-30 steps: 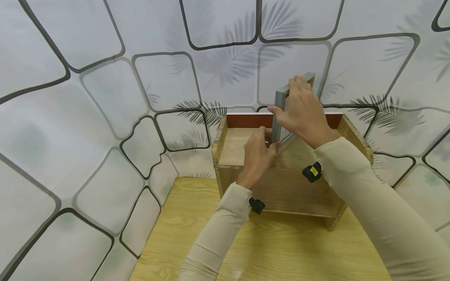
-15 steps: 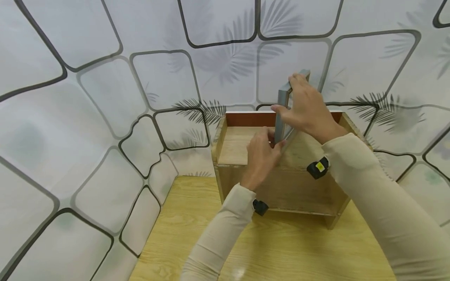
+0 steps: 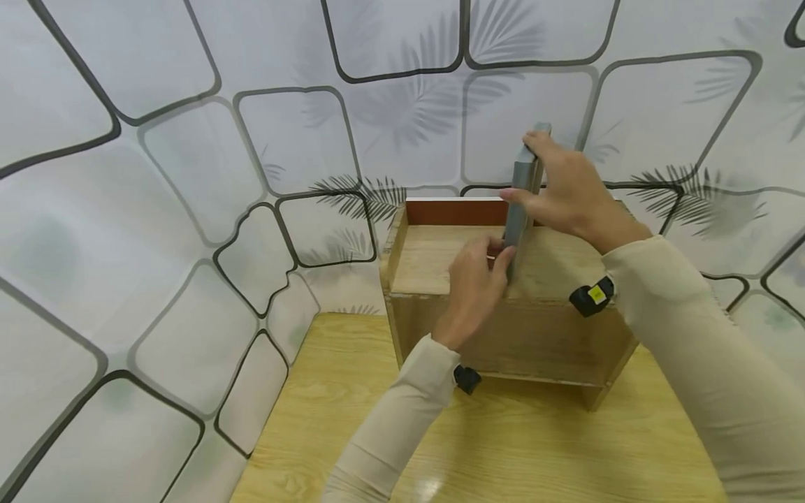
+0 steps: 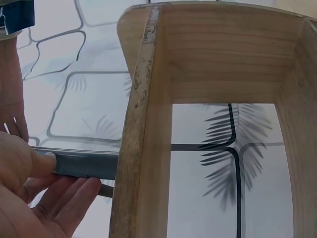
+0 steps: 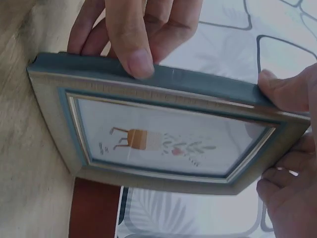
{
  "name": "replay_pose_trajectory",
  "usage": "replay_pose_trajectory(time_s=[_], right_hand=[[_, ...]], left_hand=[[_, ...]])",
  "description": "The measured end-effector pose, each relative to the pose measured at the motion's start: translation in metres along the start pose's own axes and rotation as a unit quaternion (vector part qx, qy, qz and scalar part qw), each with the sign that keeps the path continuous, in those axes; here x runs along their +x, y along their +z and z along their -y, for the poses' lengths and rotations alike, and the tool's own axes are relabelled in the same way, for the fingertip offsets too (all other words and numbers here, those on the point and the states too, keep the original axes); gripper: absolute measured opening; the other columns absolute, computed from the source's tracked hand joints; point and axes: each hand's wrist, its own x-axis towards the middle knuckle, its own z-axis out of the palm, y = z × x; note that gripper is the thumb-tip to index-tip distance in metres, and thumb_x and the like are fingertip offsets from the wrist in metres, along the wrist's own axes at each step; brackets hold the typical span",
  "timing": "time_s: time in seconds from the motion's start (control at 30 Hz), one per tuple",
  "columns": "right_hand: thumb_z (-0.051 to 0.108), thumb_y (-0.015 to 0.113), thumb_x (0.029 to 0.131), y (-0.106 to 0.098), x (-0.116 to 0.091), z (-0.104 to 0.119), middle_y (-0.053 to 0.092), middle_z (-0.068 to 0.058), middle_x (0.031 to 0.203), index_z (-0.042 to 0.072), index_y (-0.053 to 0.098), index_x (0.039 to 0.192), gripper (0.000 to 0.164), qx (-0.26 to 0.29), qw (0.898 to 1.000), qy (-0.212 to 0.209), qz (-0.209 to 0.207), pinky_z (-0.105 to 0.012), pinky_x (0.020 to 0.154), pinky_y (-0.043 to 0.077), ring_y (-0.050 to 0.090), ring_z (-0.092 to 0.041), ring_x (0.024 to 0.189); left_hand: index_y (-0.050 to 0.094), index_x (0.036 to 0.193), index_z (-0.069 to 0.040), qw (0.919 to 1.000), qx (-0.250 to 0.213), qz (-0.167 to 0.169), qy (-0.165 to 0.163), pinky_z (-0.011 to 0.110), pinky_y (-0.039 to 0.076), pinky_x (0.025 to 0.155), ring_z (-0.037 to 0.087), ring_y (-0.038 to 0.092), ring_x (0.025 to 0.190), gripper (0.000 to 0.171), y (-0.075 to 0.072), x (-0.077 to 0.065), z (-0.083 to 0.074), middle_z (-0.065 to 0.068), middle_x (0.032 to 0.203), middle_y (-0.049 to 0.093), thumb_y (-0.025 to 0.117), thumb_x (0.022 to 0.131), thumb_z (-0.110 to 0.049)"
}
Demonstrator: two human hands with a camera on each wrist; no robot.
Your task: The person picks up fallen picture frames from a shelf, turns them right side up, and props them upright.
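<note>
A picture frame with a blue-grey edge stands upright, edge-on, at the top of the wooden shelf unit. In the right wrist view its front shows a small print of a plant above an orange stool-like shape. My left hand pinches the frame's near edge low down, close over the boards, thumb on one side and fingers on the other. Higher up, my right hand grips the frame, its thumb across the near edge and fingers around the top corner. The left wrist view shows the frame's edge beside the unit.
A reddish-brown strip runs along the back of the unit. The unit stands on a yellow wood-grain table, close to the patterned wall covering. Dark wrist cameras sit below both cuffs.
The picture frame has turned until its edge faces the head camera, and it has shifted slightly right. Both hands have moved right with it, keeping hold.
</note>
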Motion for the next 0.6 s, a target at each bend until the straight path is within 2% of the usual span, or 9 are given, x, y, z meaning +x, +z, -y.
replay_pose_trajectory(time_s=[0.1, 0.23, 0.43, 0.6], right_hand=[[0.024, 0.076, 0.092, -0.003, -0.003, -0.005, 0.036, -0.026, 0.157, -0.006, 0.034, 0.154, 0.081, 0.014, 1.0, -0.008, -0.001, -0.056, 0.115, 0.03, 0.033, -0.044, 0.144], [0.021, 0.079, 0.09, -0.006, -0.006, -0.01, 0.037, -0.025, 0.157, -0.005, 0.036, 0.153, 0.08, 0.031, 0.999, -0.024, -0.008, -0.055, 0.116, 0.028, 0.031, -0.042, 0.146], [0.021, 0.079, 0.09, -0.01, -0.007, -0.014, 0.035, -0.022, 0.158, -0.002, 0.036, 0.154, 0.081, 0.042, 0.999, -0.024, 0.002, -0.053, 0.118, 0.026, 0.028, -0.039, 0.148], [0.019, 0.079, 0.09, -0.011, -0.007, -0.017, 0.034, -0.02, 0.16, 0.001, 0.036, 0.155, 0.08, 0.056, 0.998, -0.024, 0.01, -0.054, 0.118, 0.026, 0.029, -0.038, 0.148]], left_hand=[[0.068, 0.1, -0.005, 1.0, 0.0, 0.0, 0.006, 0.014, 0.051, 0.07, 0.013, 0.071, 0.081, 0.012, 0.002, -0.001, -0.001, 0.007, 0.096, 0.072, 0.065, 0.101, -0.017], [0.071, 0.1, -0.006, 1.0, 0.003, 0.002, 0.003, 0.012, 0.049, 0.068, 0.01, 0.069, 0.077, 0.015, 0.002, -0.002, -0.003, 0.005, 0.095, 0.072, 0.063, 0.102, -0.019], [0.075, 0.109, -0.007, 0.999, 0.043, -0.014, -0.006, 0.019, 0.05, 0.072, 0.01, 0.069, 0.077, 0.016, -0.001, 0.0, -0.002, 0.004, 0.094, 0.072, 0.064, 0.101, -0.016], [0.073, 0.114, -0.006, 0.9996, 0.019, 0.014, -0.015, 0.021, 0.054, 0.075, 0.012, 0.074, 0.081, 0.018, -0.001, 0.002, -0.002, 0.006, 0.103, 0.076, 0.068, 0.098, -0.014]])
